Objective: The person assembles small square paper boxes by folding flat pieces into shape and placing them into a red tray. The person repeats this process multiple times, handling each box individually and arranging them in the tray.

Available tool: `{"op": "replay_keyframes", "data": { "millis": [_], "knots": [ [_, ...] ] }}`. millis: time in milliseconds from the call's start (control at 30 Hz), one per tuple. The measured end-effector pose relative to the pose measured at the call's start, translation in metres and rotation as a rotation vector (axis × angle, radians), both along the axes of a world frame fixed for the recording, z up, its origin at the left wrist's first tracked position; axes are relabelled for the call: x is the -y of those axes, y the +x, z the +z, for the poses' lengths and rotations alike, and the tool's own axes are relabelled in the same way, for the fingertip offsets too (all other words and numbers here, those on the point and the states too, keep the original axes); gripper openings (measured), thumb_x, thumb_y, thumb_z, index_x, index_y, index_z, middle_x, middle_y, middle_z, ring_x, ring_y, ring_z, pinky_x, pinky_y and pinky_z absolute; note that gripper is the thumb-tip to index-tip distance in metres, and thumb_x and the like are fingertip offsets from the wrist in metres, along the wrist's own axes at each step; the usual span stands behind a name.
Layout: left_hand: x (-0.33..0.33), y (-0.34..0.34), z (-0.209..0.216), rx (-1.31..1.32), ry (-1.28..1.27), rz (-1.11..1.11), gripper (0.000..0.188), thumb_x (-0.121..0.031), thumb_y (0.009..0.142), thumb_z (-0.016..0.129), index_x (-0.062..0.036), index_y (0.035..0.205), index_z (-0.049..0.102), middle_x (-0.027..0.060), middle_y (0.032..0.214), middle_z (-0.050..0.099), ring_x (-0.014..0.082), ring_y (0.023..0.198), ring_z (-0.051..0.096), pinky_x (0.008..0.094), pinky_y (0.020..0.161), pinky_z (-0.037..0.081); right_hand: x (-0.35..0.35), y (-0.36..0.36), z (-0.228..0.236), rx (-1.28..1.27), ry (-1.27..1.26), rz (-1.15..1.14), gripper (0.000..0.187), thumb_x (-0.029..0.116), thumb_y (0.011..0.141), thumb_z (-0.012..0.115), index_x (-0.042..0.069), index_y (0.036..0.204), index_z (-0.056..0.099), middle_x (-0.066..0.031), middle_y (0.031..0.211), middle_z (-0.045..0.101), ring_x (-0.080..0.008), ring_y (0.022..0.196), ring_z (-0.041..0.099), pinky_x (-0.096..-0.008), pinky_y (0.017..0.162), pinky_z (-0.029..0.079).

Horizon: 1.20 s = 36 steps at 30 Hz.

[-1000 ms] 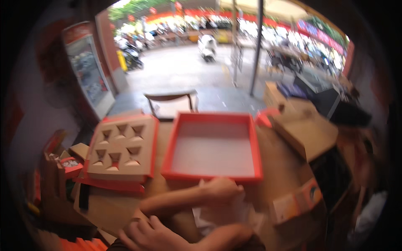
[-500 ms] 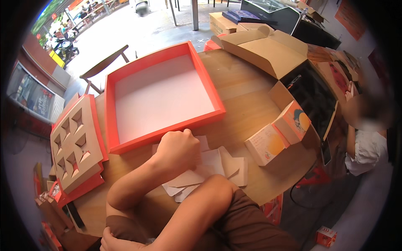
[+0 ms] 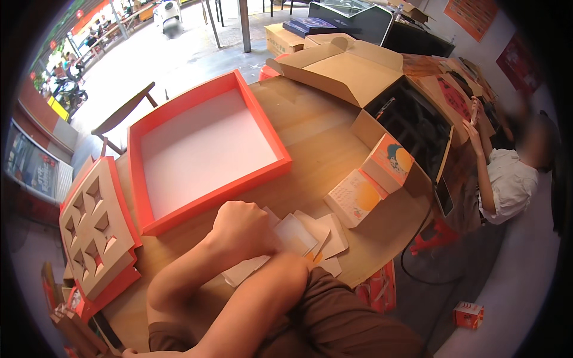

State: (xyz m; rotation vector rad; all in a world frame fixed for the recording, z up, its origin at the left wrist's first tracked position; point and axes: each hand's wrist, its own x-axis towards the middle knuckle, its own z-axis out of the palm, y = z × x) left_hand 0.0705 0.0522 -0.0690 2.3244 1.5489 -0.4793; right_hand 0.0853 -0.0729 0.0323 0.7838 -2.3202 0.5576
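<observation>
My left hand [image 3: 242, 227] is closed in a fist above the wooden table [image 3: 310, 134], its back toward me. The palm is hidden, so I cannot tell whether anything is in it. Just right of it and partly under my arms lie several loose flat pale card pieces [image 3: 295, 234]. Across in front of me runs my right forearm [image 3: 256, 301]. Only a sliver of my right hand [image 3: 136, 354] shows at the lower edge, its fingers cut off. Beyond the fist lies a shallow red box lid [image 3: 216, 198] with a white inside.
At left is a cardboard insert with cutouts [image 3: 95, 262] on red card. Two small printed boxes [image 3: 357, 200] stand right, beside an open carton [image 3: 358, 89] with a dark inside. A phone [image 3: 443, 198] lies at the table edge. Another person [image 3: 507, 179] works at far right.
The view has shifted, so the table things sit further left. My right hand, at my left arm before, has almost left the picture. My left fist stays by the cards. The other person's hands are raised.
</observation>
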Motion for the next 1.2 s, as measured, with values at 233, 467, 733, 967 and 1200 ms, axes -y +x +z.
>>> {"op": "replay_keyframes", "data": {
  "millis": [233, 467, 733, 967, 1200],
  "knots": [
    [-0.007, -0.003, -0.007, 0.364, 0.259, -0.357, 0.025, -0.029, 0.081, 0.071, -0.0080, 0.094, 0.068, 0.0093, 0.089, 0.064, 0.0241, 0.071, 0.068, 0.0365, 0.057, 0.053, 0.001, -0.011, -0.012, -0.002, -0.033, -0.010, 0.021, 0.020, 0.083, 0.057, 0.009, 0.069, 0.069, -0.0047, 0.069, 0.067, -0.0261, 0.069, 0.068, -0.0426, 0.057, 0.051],
    [-0.011, 0.017, -0.028, 0.420, 0.274, -0.449, 0.027, -0.013, 0.081, 0.066, -0.0106, 0.107, 0.061, 0.0089, 0.094, 0.059, 0.0248, 0.078, 0.067, 0.0356, 0.059, 0.055, 0.032, -0.045, -0.039, -0.073, -0.126, 0.024, 0.020, 0.018, 0.079, 0.059, 0.007, 0.067, 0.068, -0.0073, 0.067, 0.067, -0.0286, 0.062, 0.066, -0.0432, 0.055, 0.051],
    [-0.012, 0.028, -0.018, 0.405, 0.205, -0.394, 0.028, -0.023, 0.086, 0.068, -0.0163, 0.113, 0.061, 0.0069, 0.097, 0.058, 0.0243, 0.084, 0.066, 0.0356, 0.059, 0.055, 0.033, -0.061, -0.063, -0.072, -0.093, 0.029, 0.016, 0.020, 0.081, 0.061, 0.007, 0.075, 0.067, -0.0091, 0.072, 0.065, -0.0299, 0.066, 0.065, -0.0441, 0.057, 0.049],
    [-0.019, 0.030, -0.010, 0.452, 0.183, -0.390, 0.026, -0.026, 0.087, 0.070, -0.0212, 0.112, 0.066, 0.0043, 0.091, 0.058, 0.0233, 0.081, 0.065, 0.0367, 0.061, 0.054, -0.006, -0.022, -0.068, -0.130, -0.136, 0.018, 0.015, 0.021, 0.081, 0.062, 0.007, 0.080, 0.065, -0.0104, 0.076, 0.063, -0.0311, 0.071, 0.063, -0.0447, 0.060, 0.048],
    [-0.054, 0.072, 0.023, 0.529, 0.462, -0.481, 0.040, -0.018, 0.070, 0.077, -0.0141, 0.109, 0.068, 0.0055, 0.092, 0.062, 0.0267, 0.084, 0.063, 0.0379, 0.067, 0.054, -0.064, 0.039, -0.084, -0.164, -0.200, -0.041, 0.016, 0.022, 0.082, 0.063, 0.007, 0.086, 0.064, -0.0117, 0.081, 0.061, -0.0322, 0.075, 0.061, -0.0454, 0.063, 0.047]
  ]
}}
